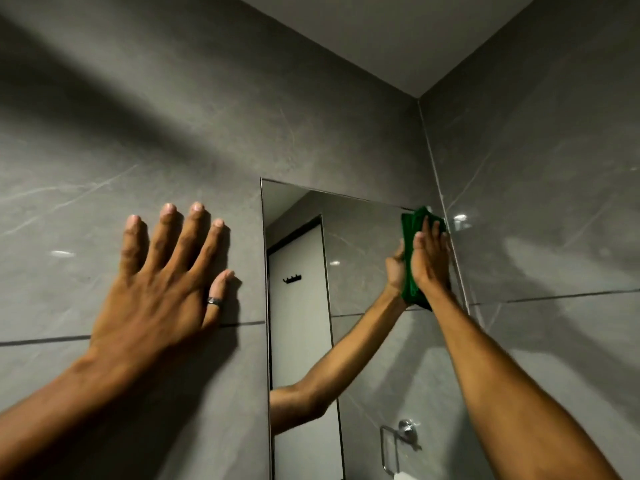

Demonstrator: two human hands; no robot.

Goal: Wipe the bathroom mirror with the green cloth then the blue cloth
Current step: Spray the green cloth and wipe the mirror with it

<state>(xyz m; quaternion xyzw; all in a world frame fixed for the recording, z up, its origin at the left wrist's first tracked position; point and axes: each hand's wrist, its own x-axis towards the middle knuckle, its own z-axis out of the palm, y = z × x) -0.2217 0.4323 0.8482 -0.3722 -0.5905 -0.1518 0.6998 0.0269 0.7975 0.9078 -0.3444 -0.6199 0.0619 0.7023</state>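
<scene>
The frameless mirror point(367, 341) hangs on the grey tiled wall, right of centre. My right hand point(431, 261) presses the green cloth point(412, 230) flat against the mirror's top right corner, fingers pointing up. The cloth shows above and below the palm, and its reflection meets it in the glass. My left hand point(162, 278) lies flat on the wall tiles left of the mirror, fingers spread, a ring on the thumb, holding nothing. No blue cloth is in view.
The side wall point(554, 202) meets the mirror wall just right of the mirror's edge. The glass reflects a white door with a black hook rack point(292, 278) and a chrome holder point(398, 441). The ceiling point(398, 36) is close above.
</scene>
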